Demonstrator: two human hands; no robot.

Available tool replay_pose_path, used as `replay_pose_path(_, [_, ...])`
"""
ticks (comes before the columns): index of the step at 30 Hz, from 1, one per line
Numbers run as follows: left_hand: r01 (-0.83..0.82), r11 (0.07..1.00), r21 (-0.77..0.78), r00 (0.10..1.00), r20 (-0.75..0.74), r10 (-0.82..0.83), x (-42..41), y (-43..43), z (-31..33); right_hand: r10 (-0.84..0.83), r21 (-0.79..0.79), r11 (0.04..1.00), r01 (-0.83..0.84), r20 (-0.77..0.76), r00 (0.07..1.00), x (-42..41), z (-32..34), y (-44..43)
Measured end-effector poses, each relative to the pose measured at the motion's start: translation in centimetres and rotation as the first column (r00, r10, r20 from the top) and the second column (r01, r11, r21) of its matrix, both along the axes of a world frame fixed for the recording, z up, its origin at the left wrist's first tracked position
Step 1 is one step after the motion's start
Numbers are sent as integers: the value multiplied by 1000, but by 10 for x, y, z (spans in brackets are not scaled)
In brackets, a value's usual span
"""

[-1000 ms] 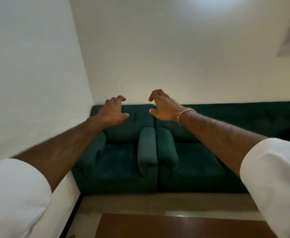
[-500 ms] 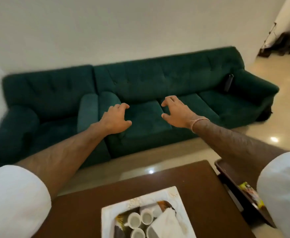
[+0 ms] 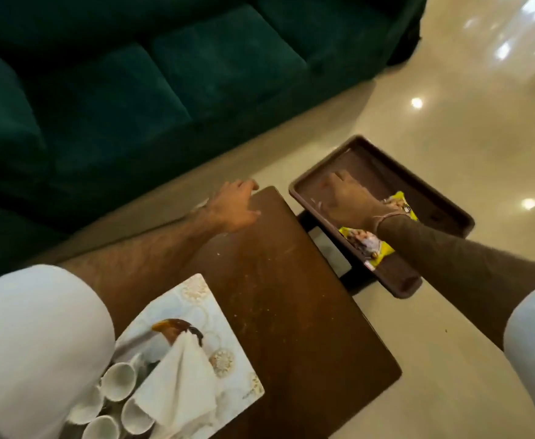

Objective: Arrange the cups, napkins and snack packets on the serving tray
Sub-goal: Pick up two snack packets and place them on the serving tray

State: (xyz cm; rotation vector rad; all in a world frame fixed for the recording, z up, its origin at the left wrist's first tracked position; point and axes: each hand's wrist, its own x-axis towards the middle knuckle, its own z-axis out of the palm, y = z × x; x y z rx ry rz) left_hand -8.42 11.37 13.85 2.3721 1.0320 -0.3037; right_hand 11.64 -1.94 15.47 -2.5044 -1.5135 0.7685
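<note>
Listing from your chest outward, hazards beside each entry.

Cups (image 3: 119, 381): several white ones, bunched at the near corner of the white tray (image 3: 228, 315), partly under your left sleeve. Risk: the sleeve or elbow drags across them and tips one if you lean further right.

Napkin (image 3: 177, 384): white cloth, draped against the cups and over the tray's printed face. Risk: tugging it would likely pull a cup along.

Desk (image 3: 291, 296): dark wood; the white tray sits on its near-left part, the rest bare.

Left hand (image 3: 233, 205): open, fingers spread, holding nothing, resting at the desk's far edge. Risk: weight put there could rock the desk and rattle the cups.

Snack packets (image 3: 367, 245): yellow, two showing, lying in the brown tray (image 3: 386, 166), partly hidden by your right forearm.

Right hand (image 3: 344, 201): flat and open inside the brown tray, just beyond the packets, gripping nothing that I can see.

Brown tray: past the desk's right edge, on a low support I cannot make out. Risk: pressing down on it off-centre could tilt it and slide the packets to the floor (image 3: 450, 106).
</note>
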Motion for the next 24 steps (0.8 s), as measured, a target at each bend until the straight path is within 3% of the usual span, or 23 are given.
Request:
replay_pose_path(7, [186,978,-93,982,46,-182,122,-53,-96,-250,-79,962,260,113,962,96,-102,-75])
replay_pose_path(11, [192,981,-30,981,47,-190,182,-78,-132,-506,-35,852,522,199,839,133,-141,-104])
replay_pose_path(14, [202,979,-32,979,14,-202,212,-94,-157,-668,-73,733,676,110,736,151,-163,-117])
replay_pose_path(19, [88,982,-165,996,-12,-91,238,-109,-175,-770,-74,636,768,11,638,169,-181,-126])
replay_pose_path(24, [-55,922,-384,998,9,64,237,-110,-169,-778,-164,577,800,-409,477,183,-177,-135])
